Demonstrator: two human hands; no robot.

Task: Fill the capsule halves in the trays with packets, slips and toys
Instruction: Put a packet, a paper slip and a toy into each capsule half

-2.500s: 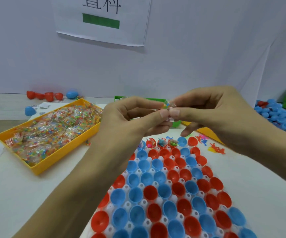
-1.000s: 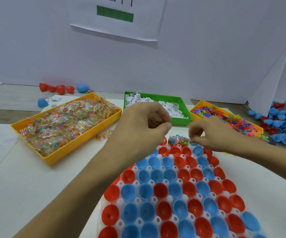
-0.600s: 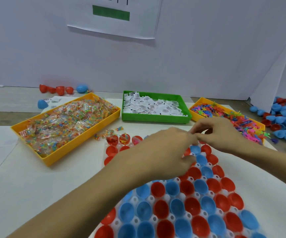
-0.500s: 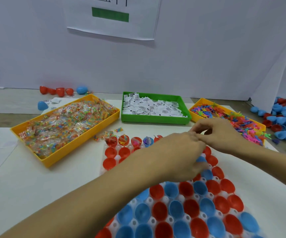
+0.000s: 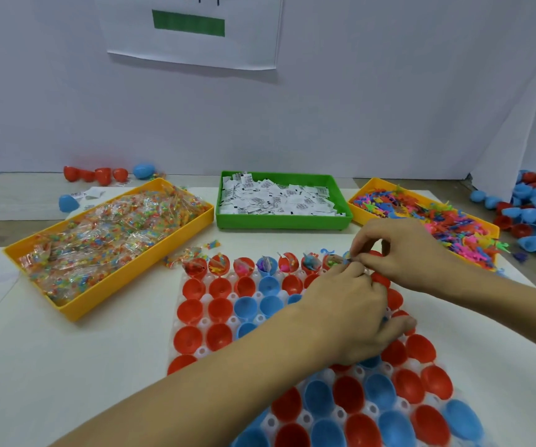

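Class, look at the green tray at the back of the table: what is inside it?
The green tray holds a heap of white paper slips with dark print. Its floor is covered by them; the print is unreadable.

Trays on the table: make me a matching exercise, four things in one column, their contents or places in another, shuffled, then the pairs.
Things:
1. Green tray
2. Left yellow tray
3. Right yellow tray
4. Capsule tray

Contents or place:
A. Clear packets of coloured bits
B. Bright plastic toys
C. White printed slips
D. Red and blue capsule halves, nearest the person

Pairs: 1-C, 2-A, 3-B, 4-D
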